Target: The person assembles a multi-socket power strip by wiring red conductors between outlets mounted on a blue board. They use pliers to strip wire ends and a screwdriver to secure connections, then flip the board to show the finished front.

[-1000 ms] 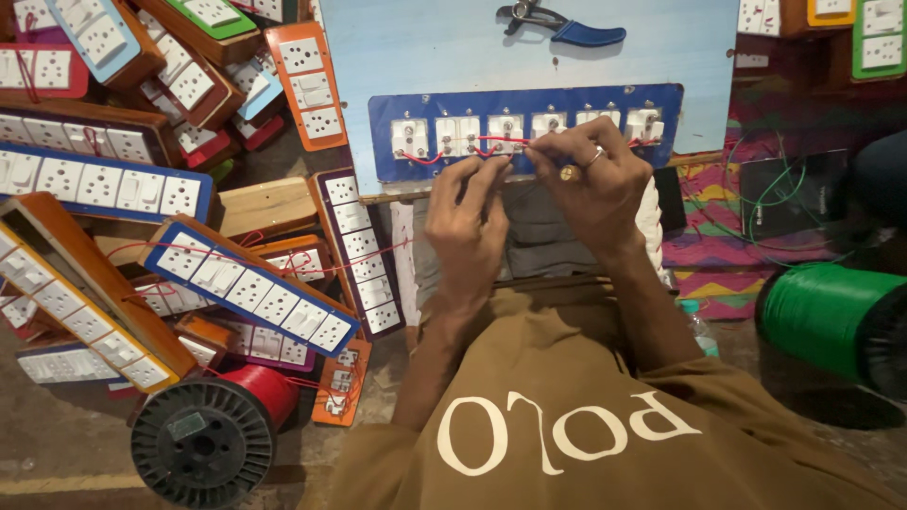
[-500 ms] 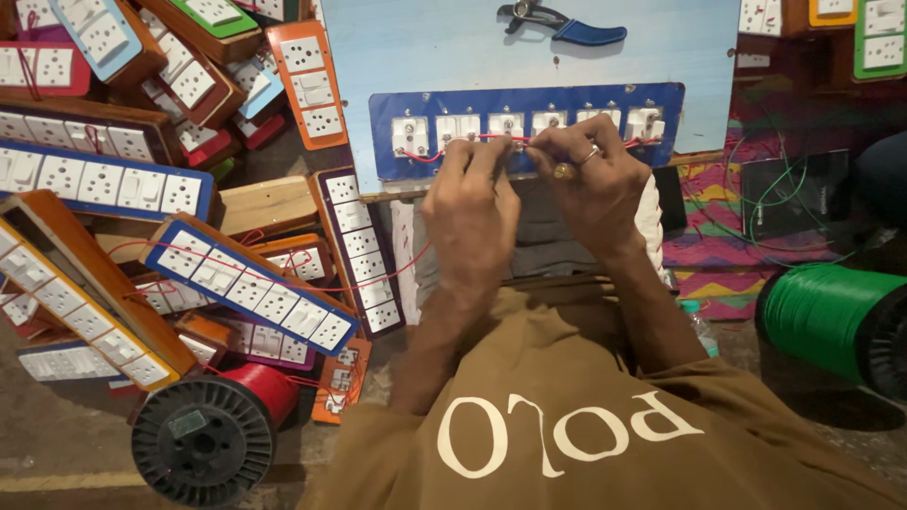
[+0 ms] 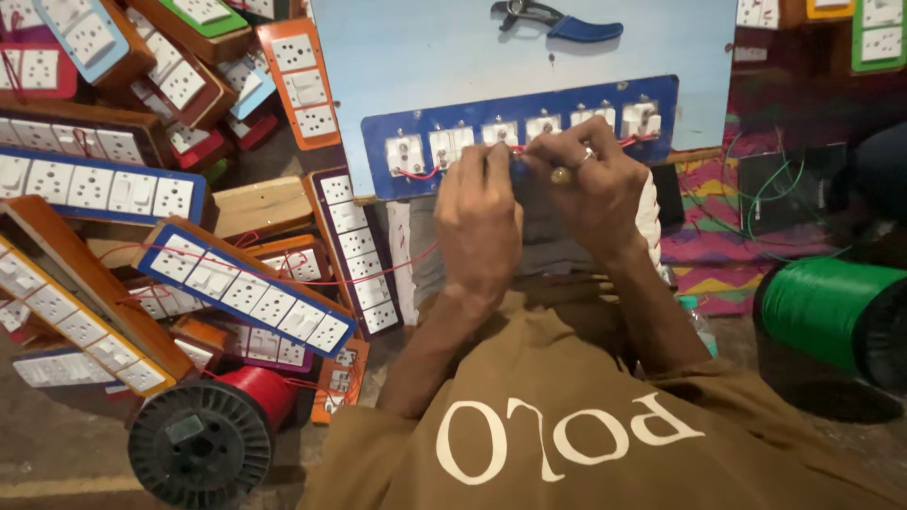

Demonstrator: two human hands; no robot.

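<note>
Holding a thin red wire (image 3: 420,173) against the blue switch board (image 3: 378,142), both hands are close together in the middle of that board. The left hand (image 3: 479,222) is curled, with its fingertips pinched on something small at the board's lower edge; I cannot tell just what sits between them. The right hand (image 3: 595,189) is curled too, touching the board just beside the left hand, and it wears a ring. The board lies on a pale blue sheet (image 3: 425,57), with blue-handled pliers (image 3: 557,21) well above the board.

The wire is thin, so I think it could slip out of the fingers if they pull too hard. It could also bend or snap. The hands hide the spot they work on, so a wire end might go to the wrong screw. A red wire spool (image 3: 203,439) sits far below and left of the board, and a green spool (image 3: 831,316) far to its right; loose wire could snag.
</note>
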